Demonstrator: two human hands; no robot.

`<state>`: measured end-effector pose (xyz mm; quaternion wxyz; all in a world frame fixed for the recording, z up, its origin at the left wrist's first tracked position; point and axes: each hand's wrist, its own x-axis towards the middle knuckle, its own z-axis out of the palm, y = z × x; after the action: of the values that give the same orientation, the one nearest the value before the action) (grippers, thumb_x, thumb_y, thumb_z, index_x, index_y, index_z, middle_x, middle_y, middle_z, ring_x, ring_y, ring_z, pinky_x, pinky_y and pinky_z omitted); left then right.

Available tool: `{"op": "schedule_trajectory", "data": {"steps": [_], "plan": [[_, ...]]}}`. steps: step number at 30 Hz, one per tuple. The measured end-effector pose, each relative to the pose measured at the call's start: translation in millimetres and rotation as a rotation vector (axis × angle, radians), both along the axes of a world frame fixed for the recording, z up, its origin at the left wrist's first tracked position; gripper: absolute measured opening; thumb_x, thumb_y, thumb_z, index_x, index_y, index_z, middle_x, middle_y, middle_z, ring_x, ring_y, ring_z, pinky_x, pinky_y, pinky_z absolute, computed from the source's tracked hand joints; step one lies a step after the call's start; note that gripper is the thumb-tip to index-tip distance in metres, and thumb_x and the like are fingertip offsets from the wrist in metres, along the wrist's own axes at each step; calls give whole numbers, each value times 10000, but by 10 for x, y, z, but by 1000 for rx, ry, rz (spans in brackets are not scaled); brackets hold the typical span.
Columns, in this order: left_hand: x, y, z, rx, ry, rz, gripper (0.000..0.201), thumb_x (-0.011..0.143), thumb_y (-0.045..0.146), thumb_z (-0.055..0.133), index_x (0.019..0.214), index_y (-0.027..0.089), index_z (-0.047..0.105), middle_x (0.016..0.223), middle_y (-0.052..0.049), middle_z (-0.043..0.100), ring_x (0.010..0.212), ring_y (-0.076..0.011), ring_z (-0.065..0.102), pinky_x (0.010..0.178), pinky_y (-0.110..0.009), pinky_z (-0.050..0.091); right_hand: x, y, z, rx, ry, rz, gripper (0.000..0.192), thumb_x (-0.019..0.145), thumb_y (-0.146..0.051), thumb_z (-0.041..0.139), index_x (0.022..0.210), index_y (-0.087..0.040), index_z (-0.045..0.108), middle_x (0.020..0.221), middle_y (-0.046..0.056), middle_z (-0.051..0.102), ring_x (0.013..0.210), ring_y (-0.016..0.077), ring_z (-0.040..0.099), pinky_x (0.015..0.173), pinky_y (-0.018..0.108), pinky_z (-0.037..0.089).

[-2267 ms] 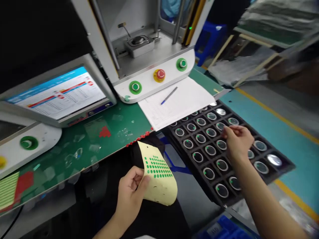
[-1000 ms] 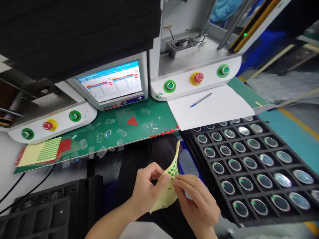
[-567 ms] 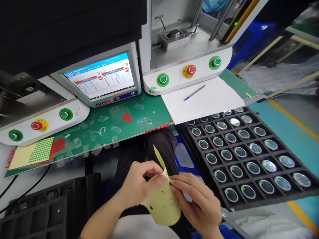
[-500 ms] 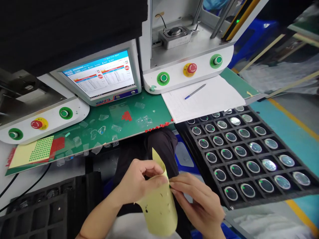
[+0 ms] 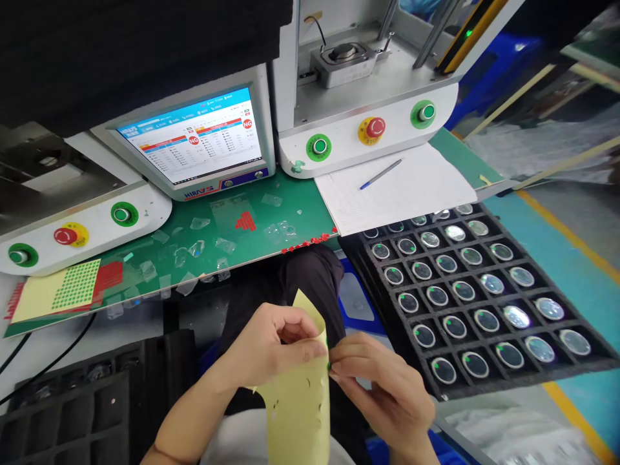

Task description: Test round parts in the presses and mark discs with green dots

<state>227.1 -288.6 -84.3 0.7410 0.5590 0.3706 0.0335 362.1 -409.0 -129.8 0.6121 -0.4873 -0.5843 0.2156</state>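
Near centre, low in the view, the left hand pinches a curled yellow sticker sheet between thumb and fingers. The sheet's blank backing faces the camera and hangs down over the person's lap. The right hand meets it at the sheet's right edge, thumb and forefinger closed on a small green dot sticker.

Edges and room: the hands work in the gap between the near edge of the green bench mat and the person's body. That edge, lined with small red stickers, lies just beyond the hands. To the right the gap is bounded by the near left corner of the black compartment tray; to the left, by a second black foam tray, well apart from the hands.

Containers: the black compartment tray holds one round lens-like disc per cell. Many discs carry a green dot on the rim; those toward the far right look bare and shiny. The contents of the left foam tray are too dark to tell.

On the bench stand a screen and a white machine base with green and red buttons. A paper form with a pen lies to the right, and a second sticker sheet at far left.

Against the frame half a second earlier, the sheet hangs longer and straighter, and both hands remain together at its upper right edge.
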Motion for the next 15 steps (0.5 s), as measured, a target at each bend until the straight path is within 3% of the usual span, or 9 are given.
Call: {"op": "schedule_trajectory", "data": {"steps": [15], "plan": [[31, 13, -21, 10, 16, -34, 215, 726, 312, 698, 615, 154, 602, 546, 33, 531, 490, -77, 421, 473, -187, 310, 12, 1, -37, 2, -6, 9, 186, 849, 18, 580, 926, -147, 616, 766, 49, 665, 718, 150, 629, 613, 288, 550]]}}
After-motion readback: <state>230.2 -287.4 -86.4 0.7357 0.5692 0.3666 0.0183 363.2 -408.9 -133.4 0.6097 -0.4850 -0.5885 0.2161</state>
